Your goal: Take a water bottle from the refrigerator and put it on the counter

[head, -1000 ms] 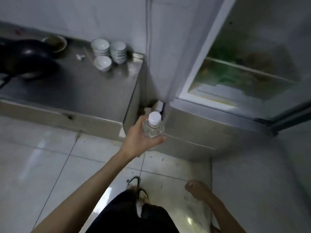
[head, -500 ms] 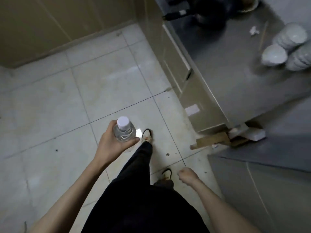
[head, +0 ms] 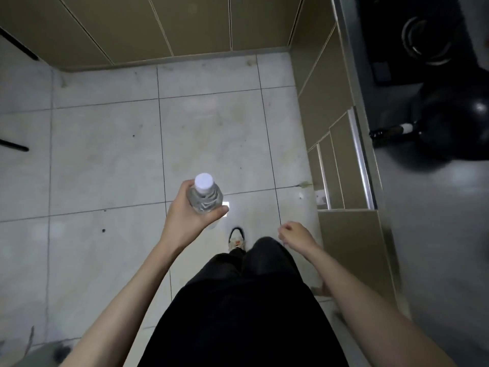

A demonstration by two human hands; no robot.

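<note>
Seen from above, a person's left hand [head: 189, 218] grips a clear bottle [head: 205, 198] with a white cap, held upright in the air over the pale tiled floor [head: 105, 154], well apart from the counter. A shoe [head: 236, 238] shows just below. The right hand [head: 295, 233] hangs loosely curled, holding nothing. At far right, the grey counter [head: 428, 221] carries a black pan [head: 455, 123], its handle toward the front edge.

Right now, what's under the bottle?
Floor tile with a bright glare patch, not the counter, which is off to the right. The left hand grips the bottle low, covering its base.
</note>
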